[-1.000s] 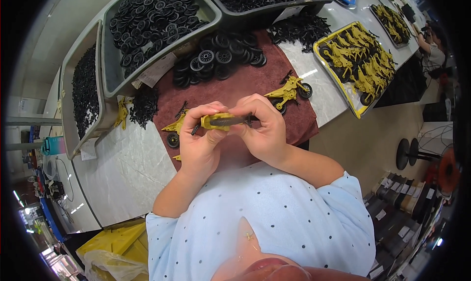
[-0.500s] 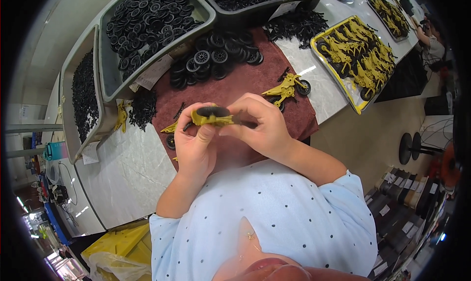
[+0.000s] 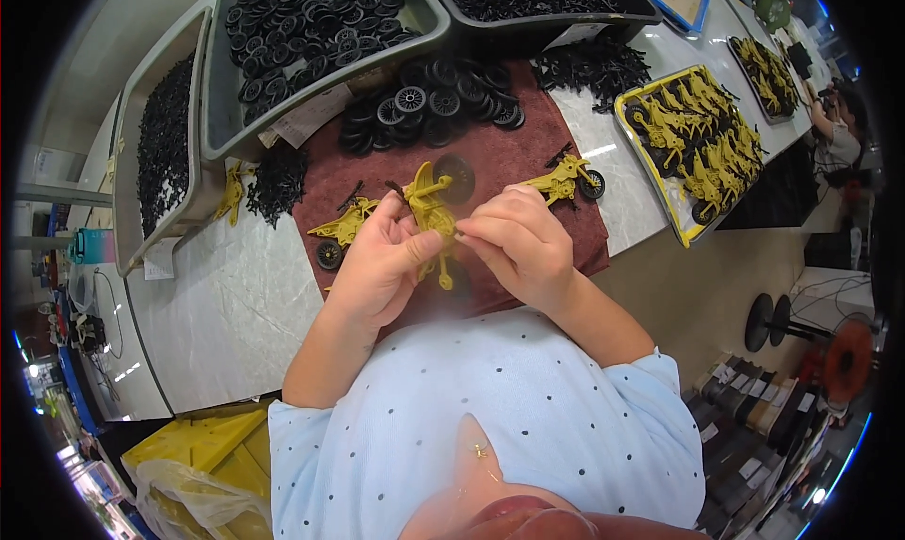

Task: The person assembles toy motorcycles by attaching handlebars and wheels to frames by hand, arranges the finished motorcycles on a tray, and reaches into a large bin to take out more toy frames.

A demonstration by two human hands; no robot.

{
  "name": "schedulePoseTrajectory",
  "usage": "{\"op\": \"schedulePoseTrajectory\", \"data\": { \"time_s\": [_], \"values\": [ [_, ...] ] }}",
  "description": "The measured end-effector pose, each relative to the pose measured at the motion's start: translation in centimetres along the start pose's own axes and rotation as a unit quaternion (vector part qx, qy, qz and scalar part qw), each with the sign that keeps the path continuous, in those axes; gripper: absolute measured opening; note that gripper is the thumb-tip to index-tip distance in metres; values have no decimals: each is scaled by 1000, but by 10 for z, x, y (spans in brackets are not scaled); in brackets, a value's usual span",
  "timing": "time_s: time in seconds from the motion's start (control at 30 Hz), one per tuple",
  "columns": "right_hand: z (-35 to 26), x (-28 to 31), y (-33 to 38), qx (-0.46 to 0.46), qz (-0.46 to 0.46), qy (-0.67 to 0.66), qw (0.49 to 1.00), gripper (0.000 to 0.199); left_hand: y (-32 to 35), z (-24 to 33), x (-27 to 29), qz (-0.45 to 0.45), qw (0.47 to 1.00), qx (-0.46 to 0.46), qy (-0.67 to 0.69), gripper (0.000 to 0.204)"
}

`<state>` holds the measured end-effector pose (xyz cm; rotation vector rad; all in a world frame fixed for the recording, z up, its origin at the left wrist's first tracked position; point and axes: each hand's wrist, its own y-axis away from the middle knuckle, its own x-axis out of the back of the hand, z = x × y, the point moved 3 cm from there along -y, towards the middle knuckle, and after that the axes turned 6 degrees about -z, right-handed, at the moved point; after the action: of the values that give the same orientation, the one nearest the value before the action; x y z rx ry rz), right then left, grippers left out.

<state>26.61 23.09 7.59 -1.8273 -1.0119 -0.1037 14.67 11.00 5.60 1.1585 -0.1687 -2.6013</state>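
Observation:
My left hand (image 3: pixel 385 262) is closed around a yellow toy motorcycle (image 3: pixel 430 210), thumb across its side. The toy stands on end above the red-brown cloth, with a blurred black wheel (image 3: pixel 455 179) at its upper end. My right hand (image 3: pixel 523 243) is closed in a pinch against the toy's right side; what its fingertips hold, if anything, is too small to make out. Beyond my left hand lies another toy motorcycle (image 3: pixel 344 221) with one wheel. A third yellow toy motorcycle (image 3: pixel 563 177) rests past my right hand.
Loose black wheels (image 3: pixel 429 102) are heaped on the cloth (image 3: pixel 589 224). Behind stand a grey bin (image 3: pixel 325 97) of wheels and another bin (image 3: pixel 556 33) of small black parts. A narrow bin (image 3: pixel 193 196) is at left. A yellow tray (image 3: pixel 681 227) of toy motorcycles sits at right.
The toy motorcycle has turned from lying sideways to standing on end in my left hand. My right hand has shifted right, from gripping its end to pinching at its side.

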Motion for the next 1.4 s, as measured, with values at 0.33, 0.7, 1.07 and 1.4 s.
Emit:
{"op": "schedulePoseTrajectory", "data": {
  "time_s": [0.33,0.7,1.07,1.4],
  "values": [
    [-6,-17,15,-218,76,-223,947,47,1,-3,-9,13,986,-162,-43,55],
    [-6,-17,18,-272,-20,-116,955,26,-2,-12,-2,13,988,-143,49,35],
    [-6,-19,27,-192,26,-151,969,28,-4,-19,-3,-13,989,-143,33,33],
    [17,23,15,-251,39,-151,955,71,-3,2,-14,113,898,-1,-426,29]
  ]
}}
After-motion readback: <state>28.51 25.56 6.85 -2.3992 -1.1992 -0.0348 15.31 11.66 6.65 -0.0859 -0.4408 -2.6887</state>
